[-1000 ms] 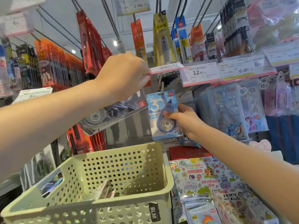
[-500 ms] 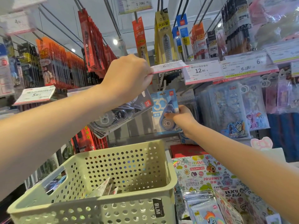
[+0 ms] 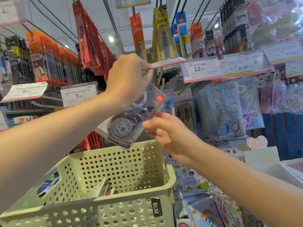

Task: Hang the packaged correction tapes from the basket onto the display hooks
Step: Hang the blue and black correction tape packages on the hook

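Note:
My left hand (image 3: 127,79) is raised at the shelf. Its fingertips pinch a price label flap (image 3: 167,62) lifted upward, and its lower fingers hold a dark correction tape pack (image 3: 129,120) that dangles tilted below it. A blue correction tape pack (image 3: 169,99) hangs on the hook behind the dark one, mostly hidden. My right hand (image 3: 167,131) is blurred, with loose fingers just at the dark pack's right edge and nothing in it. The pale green perforated basket (image 3: 82,203) sits below, with a few packs (image 3: 101,189) lying in it.
Price labels reading 12.90 (image 3: 200,69) and 7.90 (image 3: 78,95) front the hook rows. Red packs (image 3: 91,38) hang at upper left, clear cartoon pouches (image 3: 229,112) at right. Printed sticker packs (image 3: 196,202) lie right of the basket.
My right hand has let go of the blue pack, which stays on the hook, and has drawn back down to the dark pack. My left hand still holds the label flap up.

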Tool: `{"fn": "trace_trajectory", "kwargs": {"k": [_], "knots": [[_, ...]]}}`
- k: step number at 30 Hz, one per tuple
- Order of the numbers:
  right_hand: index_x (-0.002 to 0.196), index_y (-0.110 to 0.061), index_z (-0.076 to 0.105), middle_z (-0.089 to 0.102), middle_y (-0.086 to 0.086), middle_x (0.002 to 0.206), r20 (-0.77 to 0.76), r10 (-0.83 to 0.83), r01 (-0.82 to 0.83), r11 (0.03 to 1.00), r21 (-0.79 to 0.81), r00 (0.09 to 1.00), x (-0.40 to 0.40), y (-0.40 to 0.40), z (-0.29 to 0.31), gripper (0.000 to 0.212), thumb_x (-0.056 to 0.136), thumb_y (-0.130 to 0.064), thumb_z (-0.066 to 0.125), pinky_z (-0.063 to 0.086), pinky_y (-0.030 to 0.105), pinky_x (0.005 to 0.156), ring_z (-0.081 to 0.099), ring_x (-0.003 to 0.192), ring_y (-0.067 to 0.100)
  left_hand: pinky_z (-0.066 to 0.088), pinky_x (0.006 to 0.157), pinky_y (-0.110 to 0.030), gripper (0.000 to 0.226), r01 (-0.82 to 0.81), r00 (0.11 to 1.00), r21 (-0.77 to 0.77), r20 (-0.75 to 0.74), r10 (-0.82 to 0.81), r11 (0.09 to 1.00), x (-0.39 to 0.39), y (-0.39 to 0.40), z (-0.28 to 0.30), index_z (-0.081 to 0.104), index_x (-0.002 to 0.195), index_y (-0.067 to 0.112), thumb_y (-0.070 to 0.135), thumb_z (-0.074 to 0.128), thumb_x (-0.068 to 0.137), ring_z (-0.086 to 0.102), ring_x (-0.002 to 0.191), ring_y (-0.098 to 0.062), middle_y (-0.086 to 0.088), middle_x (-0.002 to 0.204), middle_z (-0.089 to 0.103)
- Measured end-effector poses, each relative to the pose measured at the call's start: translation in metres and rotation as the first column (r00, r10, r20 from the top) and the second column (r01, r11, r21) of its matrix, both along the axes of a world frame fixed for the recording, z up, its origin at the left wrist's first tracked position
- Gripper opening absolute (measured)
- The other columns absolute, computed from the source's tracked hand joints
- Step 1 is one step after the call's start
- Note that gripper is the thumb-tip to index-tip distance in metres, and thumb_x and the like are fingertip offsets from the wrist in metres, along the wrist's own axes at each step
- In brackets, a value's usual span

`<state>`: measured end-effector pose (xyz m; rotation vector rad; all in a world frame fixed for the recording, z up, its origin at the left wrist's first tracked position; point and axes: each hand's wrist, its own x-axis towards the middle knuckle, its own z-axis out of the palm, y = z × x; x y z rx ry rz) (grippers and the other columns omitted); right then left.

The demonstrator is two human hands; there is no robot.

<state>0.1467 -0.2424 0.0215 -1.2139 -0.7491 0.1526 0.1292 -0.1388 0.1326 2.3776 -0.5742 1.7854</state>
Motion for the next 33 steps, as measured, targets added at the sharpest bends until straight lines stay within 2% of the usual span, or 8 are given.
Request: {"fn": "trace_trajectory", "kwargs": {"k": [4, 8, 11, 15, 21, 26, 31, 33], "knots": [[0.094, -0.01, 0.058, 0.065, 0.004, 0.087, -0.116, 0.155, -0.161, 0.986, -0.045, 0.981, -0.009, 0.01, 0.003, 0.018, 0.079, -0.007, 0.068, 0.05, 0.027, 0.085, 0.053, 0.083, 0.019, 0.055, 0.064, -0.044, 0.025, 0.011, 1.0, 0.006, 0.002, -0.011, 1.0, 0.001, 0.001, -0.002, 0.074, 0.102, 0.007, 0.019, 0.056, 0.089, 0.057, 0.061, -0.032, -0.007, 0.065, 0.06], [0.094, -0.013, 0.059, 0.068, -0.007, 0.064, -0.111, 0.119, -0.118, 0.993, 0.019, 0.987, -0.004, 0.017, -0.001, 0.009, 0.087, -0.007, 0.06, 0.049, 0.028, 0.092, 0.061, 0.056, 0.0, 0.055, 0.066, -0.043, 0.025, 0.007, 1.0, 0.012, -0.006, -0.007, 1.0, -0.001, 0.001, 0.0, 0.074, 0.103, 0.008, 0.018, 0.056, 0.089, 0.061, 0.067, -0.034, -0.004, 0.067, 0.057], [0.098, -0.013, 0.06, 0.071, -0.001, 0.084, -0.043, 0.173, -0.171, 0.984, 0.045, 0.984, -0.006, 0.015, -0.003, 0.01, 0.089, -0.01, 0.056, 0.055, 0.019, 0.072, 0.067, 0.07, 0.006, 0.055, 0.069, -0.039, 0.024, 0.015, 1.0, 0.014, -0.018, -0.014, 1.0, -0.004, 0.001, 0.004, 0.074, 0.103, 0.008, 0.017, 0.057, 0.089, 0.062, 0.068, -0.031, -0.006, 0.069, 0.062], [0.087, -0.015, 0.059, 0.072, -0.003, 0.074, 0.022, 0.188, -0.189, 0.98, 0.067, 0.982, -0.007, 0.007, -0.005, 0.008, 0.09, -0.009, 0.054, 0.053, 0.017, 0.056, 0.067, 0.061, 0.006, 0.052, 0.069, -0.03, 0.022, 0.034, 0.998, 0.025, -0.056, -0.033, 0.999, -0.006, 0.002, 0.009, 0.074, 0.101, 0.006, 0.014, 0.058, 0.088, 0.057, 0.063, -0.018, -0.008, 0.082, 0.074], [0.102, -0.009, 0.062, 0.072, 0.001, 0.08, 0.101, 0.087, -0.095, 0.992, 0.078, 0.991, 0.0, -0.014, -0.006, 0.017, 0.086, -0.014, 0.059, 0.056, 0.022, 0.059, 0.067, 0.063, 0.01, 0.039, 0.062, -0.017, 0.021, 0.032, 0.997, 0.069, -0.068, -0.027, 0.997, -0.006, 0.005, 0.012, 0.073, 0.103, 0.008, 0.014, 0.059, 0.088, 0.037, 0.048, 0.001, 0.0, 0.069, 0.063], [0.105, -0.011, 0.064, 0.072, 0.0, 0.085, 0.175, -0.058, 0.04, 0.994, 0.104, 0.983, 0.009, -0.034, -0.001, 0.019, 0.088, -0.013, 0.057, 0.052, 0.022, 0.059, 0.066, 0.066, 0.011, 0.052, 0.07, -0.033, 0.022, -0.047, 0.999, 0.166, -0.016, 0.05, 0.985, -0.011, 0.005, 0.011, 0.073, 0.104, 0.009, 0.017, 0.058, 0.09, 0.049, 0.061, -0.017, -0.006, 0.076, 0.069], [0.105, -0.014, 0.066, 0.072, 0.002, 0.097, 0.195, -0.175, 0.158, 0.983, 0.097, 0.965, 0.021, -0.046, 0.004, 0.019, 0.088, -0.017, 0.059, 0.042, 0.035, 0.075, 0.06, 0.086, 0.022, 0.055, 0.066, -0.043, 0.023, -0.113, 0.994, 0.27, 0.025, 0.11, 0.956, -0.011, 0.006, 0.012, 0.075, 0.101, 0.008, 0.015, 0.055, 0.091, 0.063, 0.07, -0.032, -0.011, 0.083, 0.072], [0.108, -0.012, 0.064, 0.071, 0.001, 0.097, 0.189, -0.181, 0.164, 0.981, 0.103, 0.965, 0.024, -0.048, 0.007, 0.02, 0.09, -0.014, 0.055, 0.05, 0.024, 0.068, 0.065, 0.079, 0.012, 0.054, 0.065, -0.041, 0.023, -0.127, 0.992, 0.292, 0.037, 0.121, 0.948, -0.01, 0.006, 0.012, 0.075, 0.101, 0.008, 0.015, 0.055, 0.091, 0.063, 0.07, -0.032, -0.011, 0.083, 0.072]]}}
